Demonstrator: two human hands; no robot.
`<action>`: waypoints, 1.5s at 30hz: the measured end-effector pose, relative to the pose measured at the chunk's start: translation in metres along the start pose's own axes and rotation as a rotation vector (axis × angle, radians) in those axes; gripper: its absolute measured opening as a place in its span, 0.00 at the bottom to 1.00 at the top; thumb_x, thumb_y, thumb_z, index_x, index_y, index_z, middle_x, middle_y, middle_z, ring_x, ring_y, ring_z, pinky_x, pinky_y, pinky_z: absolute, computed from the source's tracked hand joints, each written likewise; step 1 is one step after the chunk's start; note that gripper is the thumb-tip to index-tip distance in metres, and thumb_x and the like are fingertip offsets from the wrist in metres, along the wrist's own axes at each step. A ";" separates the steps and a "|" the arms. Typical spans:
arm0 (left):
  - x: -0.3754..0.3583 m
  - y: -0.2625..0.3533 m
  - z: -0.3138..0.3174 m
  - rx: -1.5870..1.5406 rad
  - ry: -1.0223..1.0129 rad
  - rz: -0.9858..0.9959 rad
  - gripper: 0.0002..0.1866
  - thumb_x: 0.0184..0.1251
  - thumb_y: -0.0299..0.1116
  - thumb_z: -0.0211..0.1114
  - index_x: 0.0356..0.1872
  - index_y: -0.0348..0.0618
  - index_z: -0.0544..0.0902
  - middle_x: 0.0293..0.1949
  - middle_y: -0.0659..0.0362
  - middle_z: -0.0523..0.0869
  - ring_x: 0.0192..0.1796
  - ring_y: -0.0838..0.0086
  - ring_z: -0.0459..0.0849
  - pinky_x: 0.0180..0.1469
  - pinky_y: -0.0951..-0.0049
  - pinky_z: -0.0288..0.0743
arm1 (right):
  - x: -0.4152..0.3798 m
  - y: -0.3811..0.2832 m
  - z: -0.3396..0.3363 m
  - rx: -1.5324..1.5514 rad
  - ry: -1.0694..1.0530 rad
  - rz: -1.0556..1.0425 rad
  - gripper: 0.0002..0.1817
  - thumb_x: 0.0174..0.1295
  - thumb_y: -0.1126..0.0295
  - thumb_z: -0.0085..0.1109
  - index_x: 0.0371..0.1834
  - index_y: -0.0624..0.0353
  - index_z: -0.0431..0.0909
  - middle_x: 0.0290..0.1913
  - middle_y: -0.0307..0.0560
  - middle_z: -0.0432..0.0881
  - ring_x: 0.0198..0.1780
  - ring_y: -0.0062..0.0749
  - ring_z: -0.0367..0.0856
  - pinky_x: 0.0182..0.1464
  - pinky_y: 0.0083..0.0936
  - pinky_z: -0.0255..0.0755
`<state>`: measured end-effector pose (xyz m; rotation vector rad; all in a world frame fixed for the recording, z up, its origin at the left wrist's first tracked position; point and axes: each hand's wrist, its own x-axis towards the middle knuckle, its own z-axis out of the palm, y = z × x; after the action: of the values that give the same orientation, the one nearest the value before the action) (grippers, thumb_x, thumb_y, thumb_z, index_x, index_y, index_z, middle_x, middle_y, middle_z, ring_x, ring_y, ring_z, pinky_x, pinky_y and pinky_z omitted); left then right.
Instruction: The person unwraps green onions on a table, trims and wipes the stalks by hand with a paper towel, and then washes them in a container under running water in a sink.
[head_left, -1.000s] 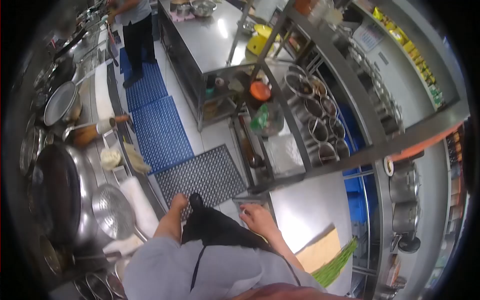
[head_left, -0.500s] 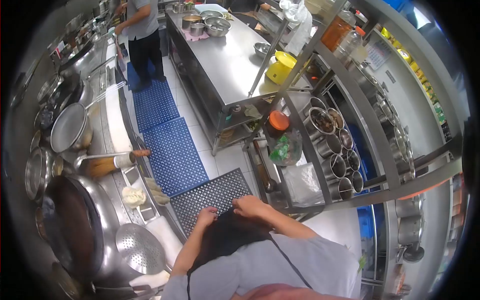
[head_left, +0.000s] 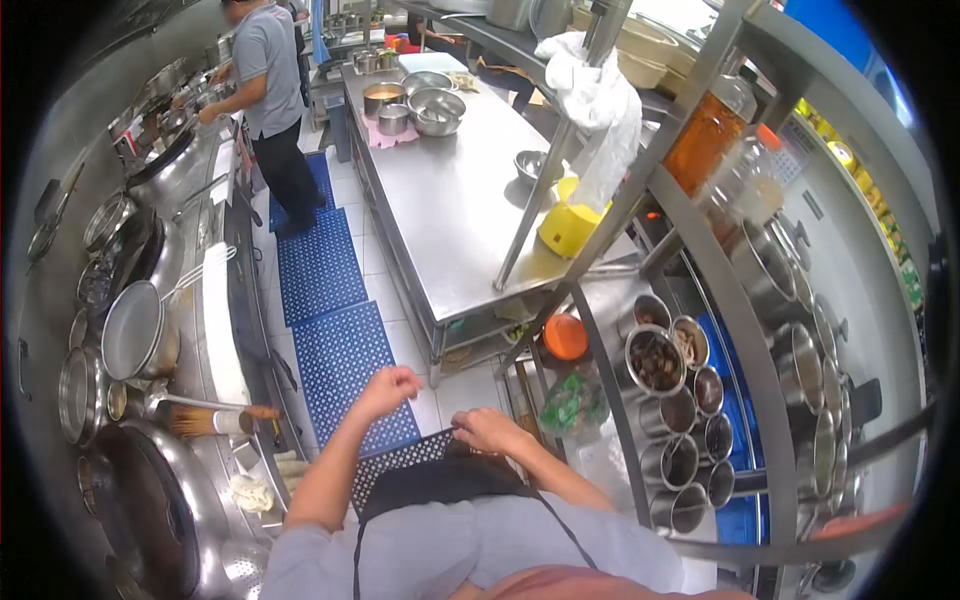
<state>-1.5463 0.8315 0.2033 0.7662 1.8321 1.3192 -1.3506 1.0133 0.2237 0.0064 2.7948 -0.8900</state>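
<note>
So, looking at a bare left hand [head_left: 385,392], half-curled, holding nothing visible, slightly farther forward than the bare right hand [head_left: 488,430]. Can't tell about a grip on the right: bent at the fingers, just by the black cloth apron [head_left: 440,480], maybe touching. Spot that apron low between the 2 forearms, wider side to side, with its front edge nearer the right hand. Past it, see a black floor mat with pale holes [head_left: 400,463], then a blue perforated floor mat [head_left: 345,350] beyond the left hand. Off left, find a straw-coloured brush [head_left: 195,420], closer to the left hand. Off right, note a round orange lid [head_left: 566,336], closer to the right hand, plus a grey metal shelf frame [head_left: 612,425] edging that side.
</note>
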 end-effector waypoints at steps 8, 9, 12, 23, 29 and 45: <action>0.134 0.145 -0.077 0.176 0.164 0.373 0.10 0.62 0.26 0.63 0.43 0.36 0.86 0.35 0.56 0.88 0.41 0.74 0.85 0.44 0.72 0.79 | 0.034 0.010 -0.121 0.279 0.155 0.141 0.18 0.63 0.59 0.62 0.51 0.58 0.83 0.40 0.57 0.87 0.42 0.54 0.85 0.46 0.44 0.77; 0.152 0.159 -0.083 0.142 0.173 0.425 0.11 0.63 0.27 0.63 0.45 0.37 0.86 0.38 0.55 0.87 0.42 0.74 0.85 0.45 0.72 0.79 | 0.043 0.006 -0.137 0.301 0.217 0.120 0.18 0.62 0.60 0.62 0.50 0.58 0.83 0.39 0.57 0.87 0.41 0.53 0.86 0.45 0.43 0.77; 0.201 0.215 -0.107 0.175 0.189 0.568 0.15 0.67 0.30 0.64 0.53 0.39 0.83 0.52 0.57 0.82 0.52 0.72 0.81 0.53 0.71 0.77 | 0.087 -0.024 -0.195 0.215 0.426 -0.037 0.15 0.63 0.64 0.62 0.49 0.61 0.83 0.37 0.57 0.86 0.41 0.51 0.85 0.45 0.40 0.77; 0.347 0.388 -0.182 0.107 0.476 1.372 0.27 0.66 0.36 0.65 0.64 0.36 0.76 0.61 0.45 0.78 0.63 0.53 0.75 0.66 0.60 0.67 | 0.328 -0.164 -0.574 -0.761 1.284 0.005 0.10 0.56 0.70 0.59 0.35 0.60 0.88 0.37 0.66 0.85 0.45 0.55 0.87 0.49 0.44 0.80; 0.383 0.414 -0.217 0.242 0.481 1.443 0.30 0.68 0.40 0.63 0.67 0.35 0.73 0.65 0.44 0.76 0.67 0.52 0.72 0.70 0.60 0.62 | 0.338 -0.134 -0.681 -0.697 1.328 0.374 0.13 0.57 0.70 0.56 0.40 0.61 0.87 0.44 0.65 0.85 0.51 0.55 0.85 0.53 0.43 0.78; 0.439 0.488 -0.226 0.309 0.504 1.585 0.30 0.69 0.45 0.60 0.67 0.36 0.73 0.68 0.42 0.73 0.68 0.48 0.71 0.71 0.55 0.61 | 0.371 -0.061 -0.748 -0.817 0.875 0.765 0.09 0.45 0.75 0.63 0.30 0.64 0.87 0.29 0.58 0.87 0.30 0.42 0.86 0.32 0.38 0.78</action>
<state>-1.9525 1.2124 0.6167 2.5300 1.6614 2.2693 -1.8641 1.3702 0.7806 1.5013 3.1438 0.5904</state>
